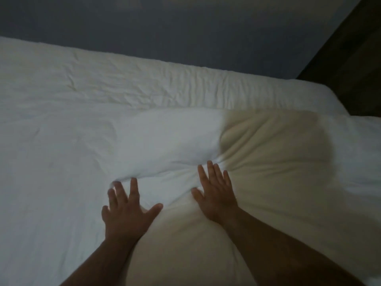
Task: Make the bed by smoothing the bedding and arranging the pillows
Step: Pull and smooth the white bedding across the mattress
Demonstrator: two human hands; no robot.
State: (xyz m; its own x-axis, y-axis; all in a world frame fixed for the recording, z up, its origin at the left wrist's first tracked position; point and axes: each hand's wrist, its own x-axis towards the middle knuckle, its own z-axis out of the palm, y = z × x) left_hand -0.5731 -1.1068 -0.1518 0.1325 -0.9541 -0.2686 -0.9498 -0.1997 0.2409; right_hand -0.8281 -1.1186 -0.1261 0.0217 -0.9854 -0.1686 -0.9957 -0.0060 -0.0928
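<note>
Left hand (pixel 125 207): palm down, flat on the duvet (pixel 51 162), fingers straight and spread wide, thumb splayed out to the right. Nothing gripped, only pressing. Fingertips touching the near foot of a raised fold (pixel 169 141).

Right hand (pixel 215 189): also palm down and flat, fingers straight and closer together, thumb out to the left. Nothing held here either; pressing into soft cloth, with short creases fanning out from the fingertips. Set a little further from the body than the left hand, near it but not touching it.

Left forearm (pixel 99 259) and right forearm (pixel 278 240) bare, reaching in from the bottom edge.

Fold: a puffy ridge of duvet just beyond both hands, running from the left fingertips up and rightward across the middle of the bed. White on its left part, cream on its right; light or a different cloth, cannot tell. Same cream tint over the swollen bedding between and below the wrists.

Duvet spread over the whole near side of the bed, fairly smooth to the left, with a few shallow dents.

Further off, a band of creased cloth (pixel 144 79) along the far edge, lying flatter than the fold. Behind it a grey-blue wall (pixel 185 27). At the upper right, past the bed's corner, a dark surface (pixel 354 58), blurred and too dim to name.
</note>
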